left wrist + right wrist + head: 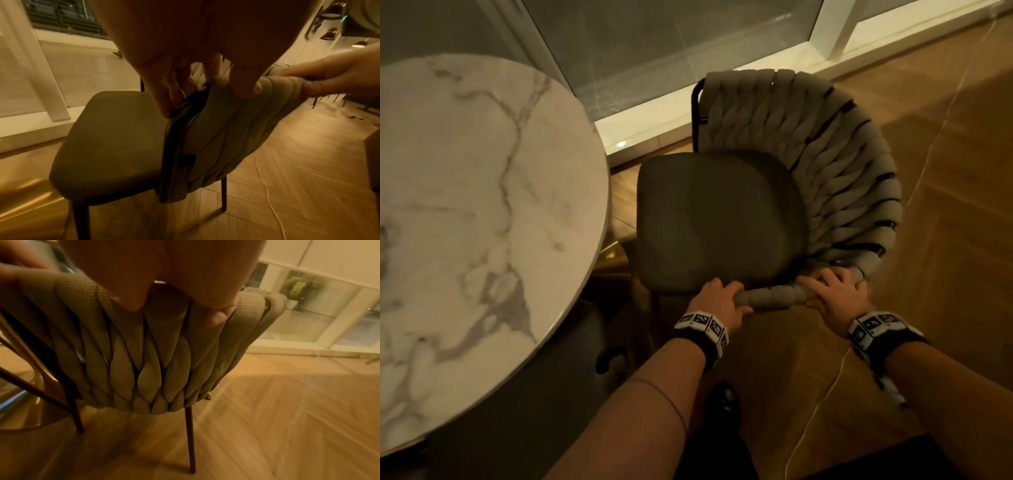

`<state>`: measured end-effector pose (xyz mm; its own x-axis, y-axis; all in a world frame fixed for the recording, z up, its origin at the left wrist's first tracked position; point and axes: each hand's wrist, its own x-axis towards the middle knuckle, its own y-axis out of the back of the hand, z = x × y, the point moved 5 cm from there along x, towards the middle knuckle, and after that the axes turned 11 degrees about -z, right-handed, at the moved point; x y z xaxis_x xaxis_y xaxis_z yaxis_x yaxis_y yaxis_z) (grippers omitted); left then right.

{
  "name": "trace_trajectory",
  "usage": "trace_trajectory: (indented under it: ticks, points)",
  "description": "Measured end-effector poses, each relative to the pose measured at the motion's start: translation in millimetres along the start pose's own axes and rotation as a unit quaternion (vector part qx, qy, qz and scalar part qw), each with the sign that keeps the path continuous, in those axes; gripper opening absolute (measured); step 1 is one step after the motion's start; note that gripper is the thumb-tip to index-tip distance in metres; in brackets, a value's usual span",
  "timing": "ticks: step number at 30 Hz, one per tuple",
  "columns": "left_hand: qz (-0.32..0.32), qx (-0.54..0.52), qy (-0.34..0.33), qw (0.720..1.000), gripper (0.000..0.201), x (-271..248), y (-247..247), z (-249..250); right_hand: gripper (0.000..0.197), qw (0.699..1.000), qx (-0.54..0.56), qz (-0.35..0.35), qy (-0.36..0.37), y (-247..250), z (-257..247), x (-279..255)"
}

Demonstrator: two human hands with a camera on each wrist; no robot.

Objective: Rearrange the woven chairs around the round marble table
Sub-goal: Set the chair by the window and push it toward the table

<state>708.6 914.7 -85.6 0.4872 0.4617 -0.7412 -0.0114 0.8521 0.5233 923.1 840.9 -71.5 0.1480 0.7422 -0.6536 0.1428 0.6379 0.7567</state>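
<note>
Gripping the woven chair [784, 178] by the near end of its curved back rail: left hand [717, 298] and right hand [837, 291] side by side at lower centre of the head view, fingers [176, 91] curled over the padded top edge, thumbs beneath. A two-handed hold at the rail's end probably serves to swing or drag the seat into position. Chair stands just right of the round marble bench [482, 205], centre of frame, seat edge near its rim. Back: thick knitted grey cords, braided, over a thin dark metal frame. Seat cushion [719, 222]: smooth, rounded-square, dark. Bench top: polished white, grey-veined. Floor [945, 205]: warm wood herringbone.
</note>
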Motion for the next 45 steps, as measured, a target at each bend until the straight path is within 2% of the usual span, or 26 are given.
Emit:
trace_trajectory:
  ticks: [7, 13, 21, 26, 30, 32, 35, 37, 39, 41, 43, 45]
  points:
    - [0.058, -0.057, 0.060, 0.995, 0.049, -6, 38, -55, 0.048, 0.996, -0.027, 0.020, 0.081, 46, -60, 50]
    - [0.083, -0.096, 0.091, 0.988, 0.054, -2, 61, -90, 0.049, 0.994, -0.029, 0.021, 0.106, 71, -95, 86]
    - [0.068, -0.108, 0.124, 0.984, 0.060, -1, 67, -112, 0.050, 0.992, 0.002, 0.003, 0.127, 71, -116, 96]
    - [0.077, -0.097, 0.111, 0.986, 0.058, -7, 59, -115, 0.053, 0.992, -0.002, -0.010, 0.125, 67, -119, 96]
    - [0.082, -0.152, 0.141, 0.975, 0.059, 0, 72, -114, 0.058, 0.997, -0.006, -0.010, 0.075, 84, -127, 100]
    - [0.117, -0.153, 0.133, 0.972, 0.060, -7, 73, -111, 0.058, 0.998, 0.017, 0.005, 0.057, 92, -129, 92]
    - [0.184, -0.145, 0.069, 0.970, 0.056, -41, 59, -109, 0.057, 0.993, 0.030, 0.083, 0.075, 87, -133, 58]
    - [0.203, -0.144, 0.028, 0.968, 0.049, -76, 43, -118, 0.051, 0.988, 0.066, 0.112, 0.089, 68, -137, 32]
    - [0.213, -0.157, 0.013, 0.964, 0.044, -118, 23, -141, 0.044, 0.982, 0.157, 0.064, 0.086, 40, -142, 6]
    - [0.235, -0.171, 0.021, 0.957, 0.040, -166, -1, -175, 0.036, 0.971, 0.230, -0.025, 0.063, 2, -150, -20]
    - [0.266, -0.177, 0.043, 0.946, 0.036, -215, -26, -218, 0.031, 0.968, 0.226, -0.107, 0.033, -41, -159, -45]
    - [0.288, -0.184, 0.083, 0.936, 0.033, -265, -48, -267, 0.027, 0.969, 0.193, -0.156, 0.015, -78, -174, -67]
